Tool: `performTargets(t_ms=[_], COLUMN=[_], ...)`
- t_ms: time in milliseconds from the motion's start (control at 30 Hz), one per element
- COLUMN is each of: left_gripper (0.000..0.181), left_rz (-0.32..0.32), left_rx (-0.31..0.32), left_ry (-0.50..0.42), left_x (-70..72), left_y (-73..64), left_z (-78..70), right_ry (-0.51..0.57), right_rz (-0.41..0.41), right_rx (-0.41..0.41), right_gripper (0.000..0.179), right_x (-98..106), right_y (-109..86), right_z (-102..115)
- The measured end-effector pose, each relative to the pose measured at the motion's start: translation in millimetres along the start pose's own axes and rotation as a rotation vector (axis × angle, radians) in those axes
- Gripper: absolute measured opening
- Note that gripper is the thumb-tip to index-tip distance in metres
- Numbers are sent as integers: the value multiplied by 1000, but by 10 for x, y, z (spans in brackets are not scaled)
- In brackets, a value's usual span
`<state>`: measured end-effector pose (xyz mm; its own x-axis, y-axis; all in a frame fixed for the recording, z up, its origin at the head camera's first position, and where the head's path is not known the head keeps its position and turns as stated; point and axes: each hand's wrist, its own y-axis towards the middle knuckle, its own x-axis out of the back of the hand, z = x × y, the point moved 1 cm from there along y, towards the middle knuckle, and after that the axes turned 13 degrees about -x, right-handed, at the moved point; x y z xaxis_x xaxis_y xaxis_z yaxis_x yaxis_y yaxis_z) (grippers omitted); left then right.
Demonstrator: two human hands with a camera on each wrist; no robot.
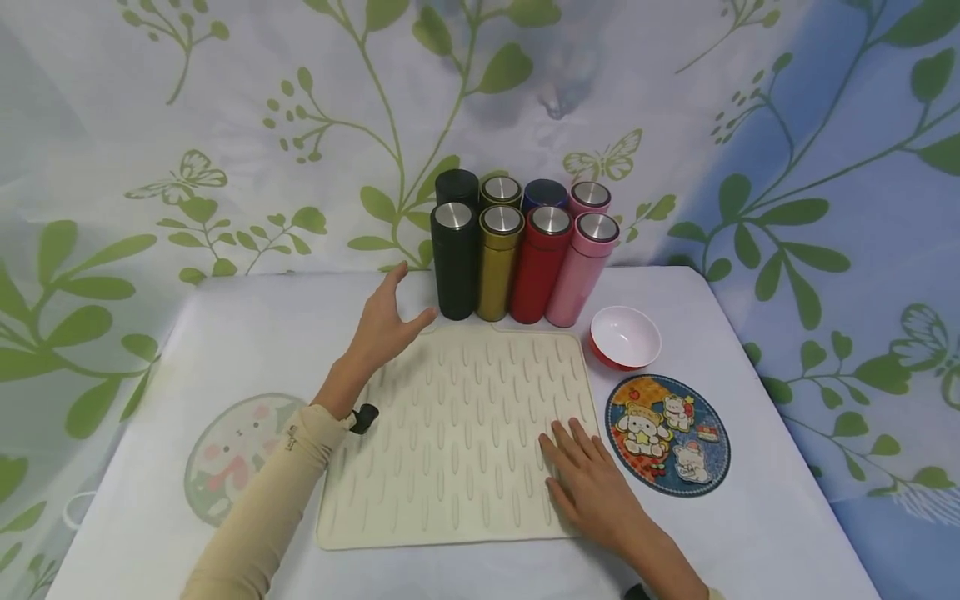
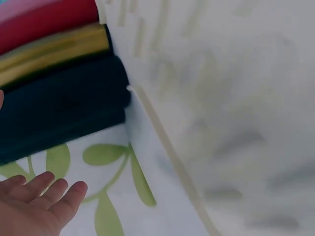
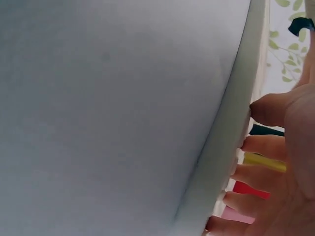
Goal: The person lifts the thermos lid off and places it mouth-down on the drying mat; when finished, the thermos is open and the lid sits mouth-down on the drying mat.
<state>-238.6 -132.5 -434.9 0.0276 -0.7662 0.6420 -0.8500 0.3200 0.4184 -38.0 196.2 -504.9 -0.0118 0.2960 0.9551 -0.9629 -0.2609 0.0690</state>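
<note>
My left hand (image 1: 386, 321) reaches over the far left part of a cream ridged mat (image 1: 465, 467), thumb and fingers spread apart. Just right of its fingers stands a black thermos bottle (image 1: 454, 267); the left wrist view shows the fingers (image 2: 66, 201) apart from that dark bottle (image 2: 64, 101). My right hand (image 1: 588, 483) rests on the mat's right edge with fingers stretched out. Seen from the right wrist, its fingertips (image 3: 236, 169) touch the mat's surface. Beside the black bottle stand a gold bottle (image 1: 498, 271), a red bottle (image 1: 538, 271) and a pink bottle (image 1: 579, 275).
Behind the front bottles is a second row, including a blue-lidded bottle (image 1: 545, 193). A red bowl with white inside (image 1: 626, 336) sits right of the bottles. Round cartoon placemats lie at the right (image 1: 667, 437) and left (image 1: 232, 458). A leaf-patterned cloth (image 1: 285, 125) hangs behind the white table (image 1: 240, 325).
</note>
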Motion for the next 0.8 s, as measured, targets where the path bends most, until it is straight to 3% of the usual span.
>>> performTargets(t_ms=[200, 400, 633, 800], left_gripper=[92, 92, 93, 94], left_rz=[-27, -84, -153, -170], left_rx=[-4, -19, -19, 33], left_ry=[-80, -74, -70, -43], left_x=[-207, -325, -344, -368], left_y=[212, 375, 607, 713], left_z=[-115, -176, -202, -203], right_ry=[44, 40, 61, 56], right_rz=[80, 148, 126, 104], right_rx=[-68, -116, -100, -87], right_gripper=[57, 59, 58, 58], right_x=[13, 14, 53, 74], right_y=[-59, -109, -45, 3], right_z=[16, 16, 1, -4])
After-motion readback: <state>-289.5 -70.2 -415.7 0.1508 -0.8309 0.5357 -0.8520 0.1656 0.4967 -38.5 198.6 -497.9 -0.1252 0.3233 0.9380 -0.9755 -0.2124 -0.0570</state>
